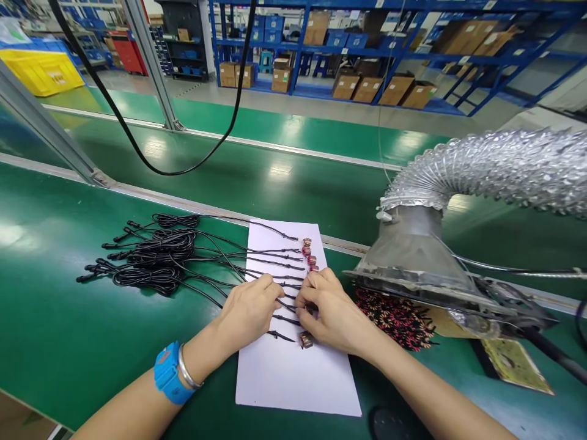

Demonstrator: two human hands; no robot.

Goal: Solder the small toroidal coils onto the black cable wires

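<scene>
A white sheet [298, 382] lies on the green bench, with the stripped ends of several black cables [287, 265] lined up across it. Small copper coils [306, 340] sit in a column beside those ends, some with red wire. My left hand [254, 305] rests on the sheet, its fingers pinched at one of the black cables. Close to its right, my right hand [328, 311] has thumb and forefinger curled together over the coil column; the fingers hide what lies between them. Coiled cable bundles [169, 250] with black plugs lie to the left.
A fume hood [408, 244] on a silver duct [495, 168] stands at the right. Below it lies a heap of red-and-black coil parts [398, 321], near a yellowish sponge tray [516, 363]. A black cable [183, 173] hangs in front. Blue shelves [298, 49] with boxes stand behind.
</scene>
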